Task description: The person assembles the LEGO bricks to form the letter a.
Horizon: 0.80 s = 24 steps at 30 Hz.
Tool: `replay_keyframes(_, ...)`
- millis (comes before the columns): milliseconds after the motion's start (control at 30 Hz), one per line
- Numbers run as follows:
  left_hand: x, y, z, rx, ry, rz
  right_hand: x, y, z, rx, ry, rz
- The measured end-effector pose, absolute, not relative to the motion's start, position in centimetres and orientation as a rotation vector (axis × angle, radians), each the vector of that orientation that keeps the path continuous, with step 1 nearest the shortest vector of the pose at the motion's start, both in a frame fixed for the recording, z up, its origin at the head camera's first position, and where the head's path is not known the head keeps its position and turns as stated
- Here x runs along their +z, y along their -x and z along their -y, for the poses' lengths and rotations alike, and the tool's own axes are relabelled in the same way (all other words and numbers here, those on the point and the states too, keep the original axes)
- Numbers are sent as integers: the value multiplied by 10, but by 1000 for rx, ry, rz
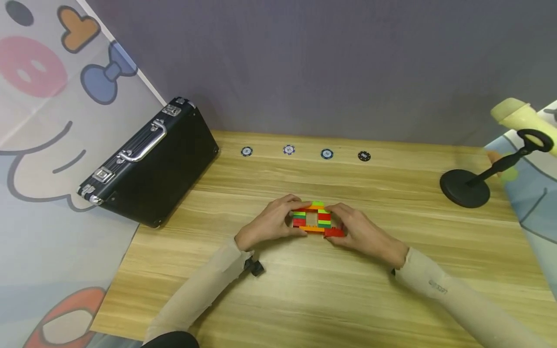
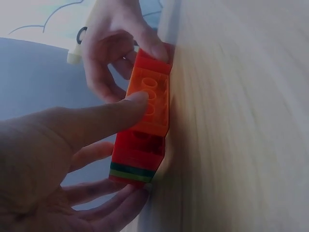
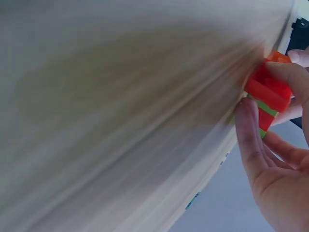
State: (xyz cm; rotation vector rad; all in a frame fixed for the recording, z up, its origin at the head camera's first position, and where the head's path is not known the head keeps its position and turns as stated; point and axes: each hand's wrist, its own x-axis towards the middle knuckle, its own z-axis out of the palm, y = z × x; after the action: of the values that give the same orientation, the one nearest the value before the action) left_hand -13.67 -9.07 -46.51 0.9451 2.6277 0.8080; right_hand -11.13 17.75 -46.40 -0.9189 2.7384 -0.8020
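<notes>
A small rectangular frame of toy building bricks (image 1: 324, 217), in layers of red, green, lime and orange with an open middle, lies between both hands on the wooden table. My left hand (image 1: 271, 221) grips its left side. In the left wrist view, the thumb presses on an orange brick (image 2: 155, 123) whose hollow underside shows. My right hand (image 1: 363, 233) holds the right end, its thumb on a red brick (image 1: 334, 233) that juts out at the near right corner. The right wrist view shows this red brick (image 3: 268, 92) between thumb and fingers.
Behind the bricks, several poker chips (image 1: 327, 153) lie in a row along the table's far edge. A black case (image 1: 161, 164) with a metal handle stands at the left. At the right is a black stand (image 1: 465, 188) with a ring top. A grey wall rises behind.
</notes>
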Motion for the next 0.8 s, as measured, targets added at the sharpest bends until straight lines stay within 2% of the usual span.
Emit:
replay_keyframes(233, -465, 136, 90, 851, -933, -2595, -466, 107, -178, -792, 899, -2762)
replay_keyframes(800, -475, 152, 78, 900, -926, -2611, -469, 124, -189, -758, 849, -2757)
